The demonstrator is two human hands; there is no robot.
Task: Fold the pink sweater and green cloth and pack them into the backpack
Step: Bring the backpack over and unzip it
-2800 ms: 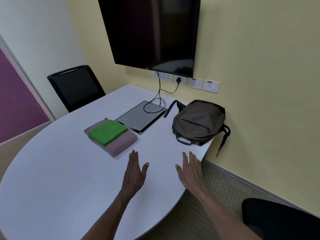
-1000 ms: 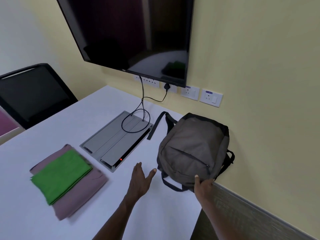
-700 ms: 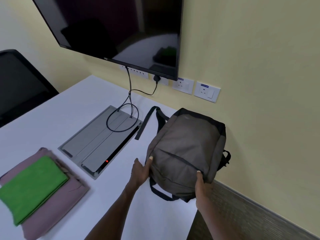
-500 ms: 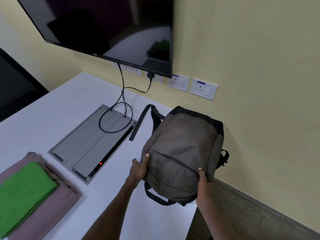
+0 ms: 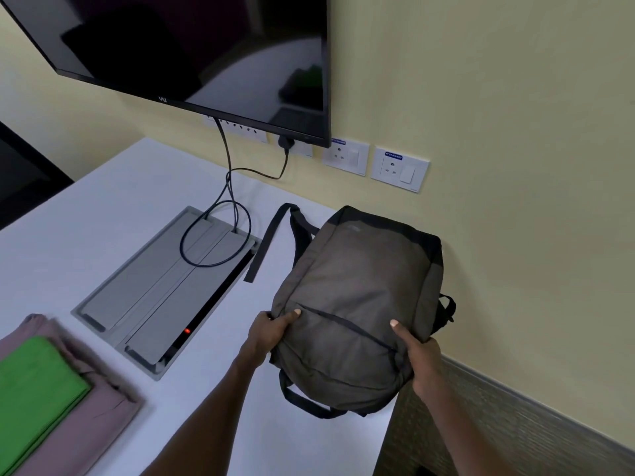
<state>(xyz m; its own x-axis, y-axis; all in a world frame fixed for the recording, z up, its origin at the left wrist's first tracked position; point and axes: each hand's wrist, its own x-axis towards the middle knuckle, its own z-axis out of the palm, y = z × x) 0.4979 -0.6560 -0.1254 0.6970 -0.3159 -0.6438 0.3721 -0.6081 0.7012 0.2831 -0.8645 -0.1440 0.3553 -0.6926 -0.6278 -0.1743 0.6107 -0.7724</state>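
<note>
A grey-brown backpack [image 5: 357,297] with black trim lies zipped at the right end of the white table [image 5: 86,228], against the wall. My left hand [image 5: 271,329] grips its left side, thumb on top. My right hand [image 5: 417,353] grips its right side the same way. The near end of the pack looks slightly raised. At the lower left the folded green cloth [image 5: 32,389] lies on top of the folded pink sweater [image 5: 89,410], both partly cut off by the frame edge.
A grey cable hatch [image 5: 147,297] with a red light is set into the table between the clothes and the backpack, black cables looping from it up to a wall-mounted screen [image 5: 192,46]. Wall sockets [image 5: 400,170] sit behind the pack. The table edge drops off at the lower right.
Both hands went from hovering open over the table to the backpack and took hold of its two sides. The view swung right, pushing the folded clothes to the lower left.
</note>
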